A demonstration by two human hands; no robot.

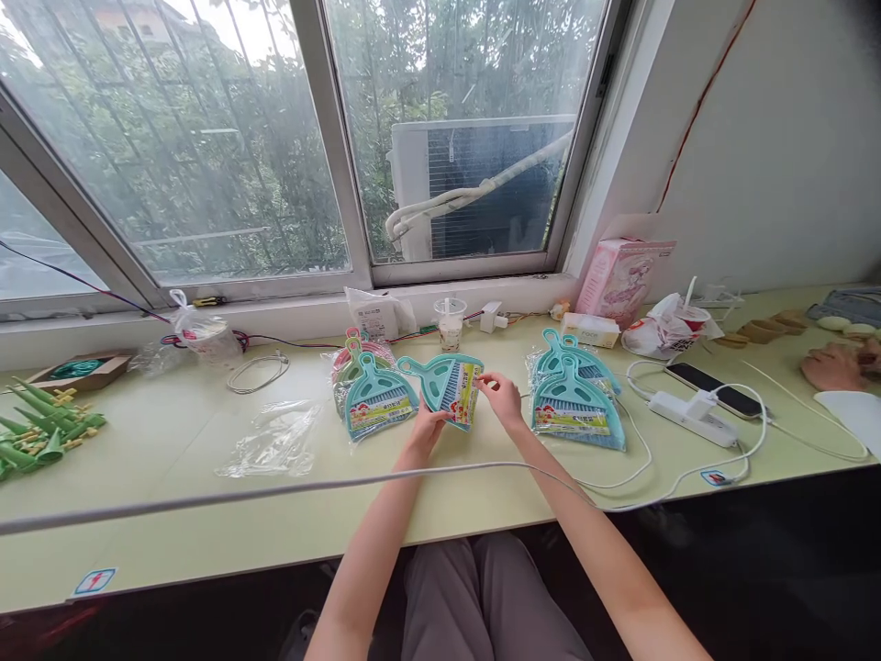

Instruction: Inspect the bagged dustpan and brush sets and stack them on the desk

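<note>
A teal dustpan and brush set [439,380] with a yellow-green label is held tilted above the table, its handle pointing left. My left hand [428,428] grips its lower edge, fingers closed. At the label's right edge, my right hand [504,398] pinches with thumb and fingertips; whether it grips the label or a wrapper is too small to tell. To the left lies a stack of wrapped dustpan sets [380,406], teal on top with green and pink ones behind. Right of my hands, more teal dustpan sets [576,409] overlap in a pile.
Clear plastic bags [275,442] lie left of the stack. A white cable [474,466] crosses in front of my forearms. A drink cup [450,323] stands behind the held set. Rightward are a power strip [692,419], a phone [716,389] and another person's hand [834,369].
</note>
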